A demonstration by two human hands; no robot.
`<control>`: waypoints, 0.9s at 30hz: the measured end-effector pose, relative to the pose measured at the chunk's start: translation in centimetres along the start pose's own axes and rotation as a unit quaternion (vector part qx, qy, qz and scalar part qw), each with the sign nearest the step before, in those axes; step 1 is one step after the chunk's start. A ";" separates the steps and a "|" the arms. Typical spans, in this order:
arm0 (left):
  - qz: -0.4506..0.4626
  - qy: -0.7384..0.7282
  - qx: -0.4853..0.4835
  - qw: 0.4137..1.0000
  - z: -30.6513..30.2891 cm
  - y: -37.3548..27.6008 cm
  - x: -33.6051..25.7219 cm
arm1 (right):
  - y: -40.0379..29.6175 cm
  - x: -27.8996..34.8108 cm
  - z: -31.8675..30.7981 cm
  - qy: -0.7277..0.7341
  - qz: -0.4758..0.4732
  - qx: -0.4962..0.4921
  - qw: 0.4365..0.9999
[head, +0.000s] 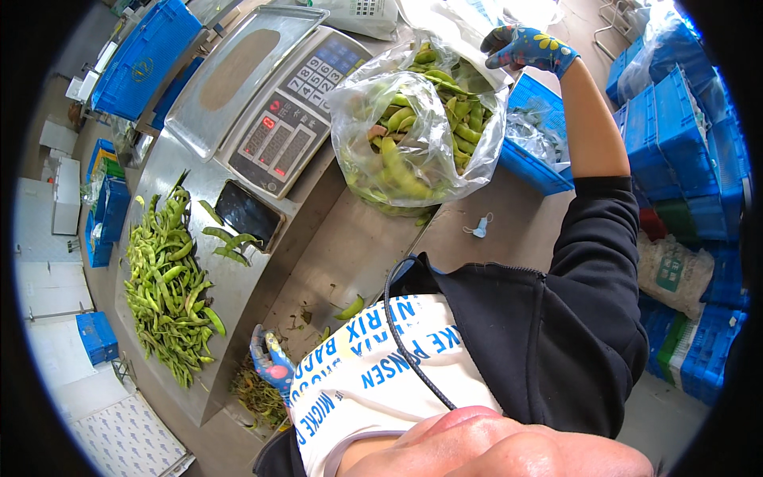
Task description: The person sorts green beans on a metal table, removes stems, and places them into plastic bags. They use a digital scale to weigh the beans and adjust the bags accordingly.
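My right hand (527, 50), in a blue flowered glove, is at the far upper rim of a clear plastic bag (411, 143) full of green bean pods. Its fingers are curled beside white plastic; whether they grip it is unclear. Low on the left, close to my shirt, my left hand (272, 365) in a matching glove has its fingers a little apart, with nothing seen in it. A heap of green pods (170, 286) lies on the steel table (232, 298). Beside a dark phone (247, 214) lie several more pods (229, 241).
A digital scale (277, 143) with a steel pan (238, 71) stands left of the bag. A blue crate (536, 176) holding plastic is at its right. Stacked blue crates (673, 137) line the far right. Plant scraps (256, 393) lie below the table edge. A face mask (478, 226) lies on the floor.
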State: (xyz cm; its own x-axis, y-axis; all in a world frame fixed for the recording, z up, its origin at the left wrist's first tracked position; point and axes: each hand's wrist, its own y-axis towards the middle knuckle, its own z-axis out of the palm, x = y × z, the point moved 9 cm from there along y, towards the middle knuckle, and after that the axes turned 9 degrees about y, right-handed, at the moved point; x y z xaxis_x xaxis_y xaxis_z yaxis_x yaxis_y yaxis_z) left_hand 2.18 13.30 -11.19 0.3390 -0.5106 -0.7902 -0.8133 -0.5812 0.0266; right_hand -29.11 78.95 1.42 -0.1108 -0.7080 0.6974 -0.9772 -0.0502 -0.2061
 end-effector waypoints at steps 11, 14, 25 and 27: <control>0.039 0.010 0.025 0.999 -0.6 0.5 -1.1 | 5.2 -4.8 -4.3 0.390 -0.050 -0.053 0.918; 0.067 -0.020 0.033 0.997 -1.2 1.8 -1.6 | 6.3 -1.8 -8.7 0.642 -0.084 -0.084 0.758; 0.130 -0.199 0.008 0.971 -2.4 7.5 -4.4 | 6.8 30.8 -2.3 0.470 -0.485 -0.115 0.728; 0.114 -0.203 0.029 0.972 -1.4 8.0 -3.7 | 10.8 34.8 3.5 0.339 -0.468 -0.107 0.809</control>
State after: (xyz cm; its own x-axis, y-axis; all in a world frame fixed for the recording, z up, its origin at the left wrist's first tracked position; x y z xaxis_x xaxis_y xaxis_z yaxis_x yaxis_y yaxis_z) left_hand -4.93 9.62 -7.14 -0.0576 -0.3231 -0.9446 -0.8745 -0.4401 0.2039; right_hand -42.87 51.36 21.05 0.6931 0.1225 0.7104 -0.6914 -0.1659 0.7032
